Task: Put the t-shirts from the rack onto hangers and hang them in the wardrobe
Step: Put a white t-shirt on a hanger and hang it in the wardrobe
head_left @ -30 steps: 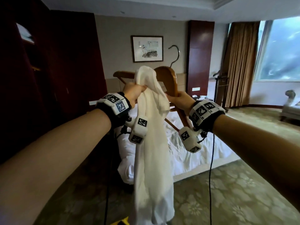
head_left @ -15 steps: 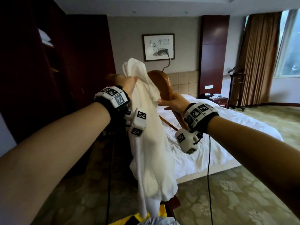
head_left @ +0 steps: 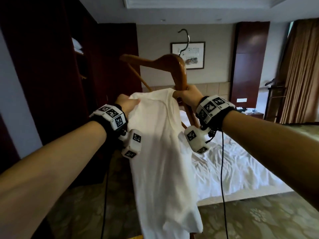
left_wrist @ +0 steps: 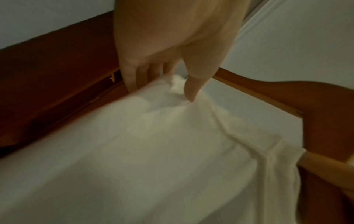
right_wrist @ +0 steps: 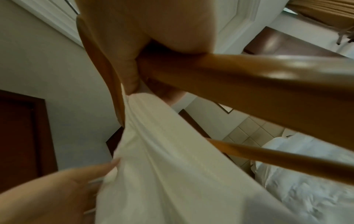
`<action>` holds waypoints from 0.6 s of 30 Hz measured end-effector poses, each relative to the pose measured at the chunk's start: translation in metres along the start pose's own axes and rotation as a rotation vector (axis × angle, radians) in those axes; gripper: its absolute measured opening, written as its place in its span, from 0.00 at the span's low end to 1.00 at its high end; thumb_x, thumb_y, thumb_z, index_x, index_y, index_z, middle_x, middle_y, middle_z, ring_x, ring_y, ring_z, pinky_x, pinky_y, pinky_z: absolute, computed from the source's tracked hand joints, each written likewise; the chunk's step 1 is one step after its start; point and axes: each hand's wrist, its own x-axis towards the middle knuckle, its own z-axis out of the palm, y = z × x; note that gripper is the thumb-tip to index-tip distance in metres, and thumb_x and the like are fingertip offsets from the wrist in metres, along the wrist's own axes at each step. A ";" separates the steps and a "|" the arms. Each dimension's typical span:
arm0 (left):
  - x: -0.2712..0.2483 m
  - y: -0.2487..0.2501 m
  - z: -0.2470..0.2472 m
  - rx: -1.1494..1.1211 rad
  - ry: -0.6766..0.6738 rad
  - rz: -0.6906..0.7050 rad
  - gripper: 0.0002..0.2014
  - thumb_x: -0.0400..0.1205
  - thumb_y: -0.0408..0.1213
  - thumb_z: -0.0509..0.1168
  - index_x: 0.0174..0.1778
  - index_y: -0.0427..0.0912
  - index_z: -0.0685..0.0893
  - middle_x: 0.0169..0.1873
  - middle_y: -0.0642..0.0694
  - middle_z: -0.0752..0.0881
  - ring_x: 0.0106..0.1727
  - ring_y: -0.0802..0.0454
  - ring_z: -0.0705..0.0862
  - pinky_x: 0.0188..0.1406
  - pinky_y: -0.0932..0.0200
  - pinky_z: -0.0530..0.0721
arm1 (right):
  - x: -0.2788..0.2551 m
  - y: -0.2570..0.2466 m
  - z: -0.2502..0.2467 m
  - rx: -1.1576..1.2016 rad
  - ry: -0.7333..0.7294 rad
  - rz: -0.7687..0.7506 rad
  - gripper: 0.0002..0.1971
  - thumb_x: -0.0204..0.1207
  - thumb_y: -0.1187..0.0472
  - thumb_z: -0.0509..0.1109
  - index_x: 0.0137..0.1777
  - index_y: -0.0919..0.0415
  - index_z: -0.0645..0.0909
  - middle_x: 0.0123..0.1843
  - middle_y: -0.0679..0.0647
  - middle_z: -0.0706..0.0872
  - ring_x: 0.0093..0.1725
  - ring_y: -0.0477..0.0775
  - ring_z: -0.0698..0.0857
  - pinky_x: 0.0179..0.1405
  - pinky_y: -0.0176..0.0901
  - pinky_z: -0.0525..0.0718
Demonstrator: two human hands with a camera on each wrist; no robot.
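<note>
Now we hold the wooden hanger (head_left: 179,69) up at twelve o'clock, our right hand (head_left: 187,96) wrapped around its lower arm, while our left hand (head_left: 126,104) at ten o'clock pinches the white t-shirt (head_left: 160,152), which drapes down between our wrists.

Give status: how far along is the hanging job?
Done: a white t-shirt is off the rack and held up. In hand: the right hand grips the wooden hanger and the shirt's edge; the left hand pinches the cloth. The hanger's top arm is still bare. Left: dress the hanger, hang it in the wardrobe. Other shirts aren't in view.
</note>
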 end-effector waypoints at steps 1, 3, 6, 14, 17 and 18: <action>0.000 0.001 -0.001 0.011 0.013 0.035 0.24 0.78 0.41 0.69 0.68 0.34 0.75 0.66 0.40 0.79 0.65 0.43 0.79 0.62 0.55 0.78 | 0.000 -0.003 0.004 -0.028 -0.023 -0.008 0.06 0.72 0.72 0.68 0.48 0.67 0.80 0.41 0.61 0.83 0.41 0.60 0.84 0.49 0.54 0.86; -0.005 0.006 0.001 0.002 0.013 0.127 0.24 0.78 0.46 0.70 0.66 0.38 0.77 0.63 0.44 0.80 0.63 0.48 0.79 0.60 0.57 0.77 | 0.001 -0.005 0.012 -0.083 -0.063 -0.017 0.12 0.74 0.71 0.67 0.57 0.72 0.80 0.46 0.63 0.83 0.45 0.61 0.84 0.52 0.55 0.86; -0.018 0.013 0.010 -0.014 -0.154 0.203 0.21 0.79 0.51 0.68 0.61 0.40 0.81 0.56 0.46 0.84 0.57 0.52 0.81 0.49 0.62 0.75 | 0.002 -0.006 0.022 -0.143 -0.088 -0.028 0.14 0.74 0.71 0.67 0.59 0.73 0.79 0.45 0.64 0.83 0.43 0.61 0.84 0.51 0.56 0.86; -0.025 0.019 0.020 0.048 -0.343 0.250 0.08 0.81 0.36 0.67 0.50 0.35 0.84 0.47 0.38 0.85 0.50 0.46 0.83 0.48 0.57 0.82 | 0.009 -0.006 0.025 -0.222 -0.077 -0.020 0.14 0.74 0.70 0.69 0.59 0.73 0.79 0.43 0.61 0.84 0.36 0.55 0.85 0.40 0.44 0.87; -0.018 0.018 0.019 0.086 -0.359 0.263 0.04 0.83 0.33 0.63 0.50 0.38 0.82 0.44 0.41 0.83 0.46 0.49 0.81 0.44 0.58 0.81 | 0.011 -0.006 0.017 -0.250 -0.089 -0.002 0.14 0.72 0.68 0.72 0.57 0.71 0.80 0.43 0.59 0.84 0.35 0.52 0.83 0.41 0.43 0.86; -0.016 0.016 0.020 0.098 -0.349 0.281 0.04 0.83 0.32 0.63 0.51 0.39 0.81 0.42 0.42 0.82 0.44 0.49 0.80 0.42 0.59 0.80 | 0.012 -0.004 0.014 -0.259 -0.099 0.000 0.14 0.72 0.66 0.74 0.57 0.70 0.81 0.44 0.60 0.84 0.38 0.54 0.84 0.46 0.46 0.86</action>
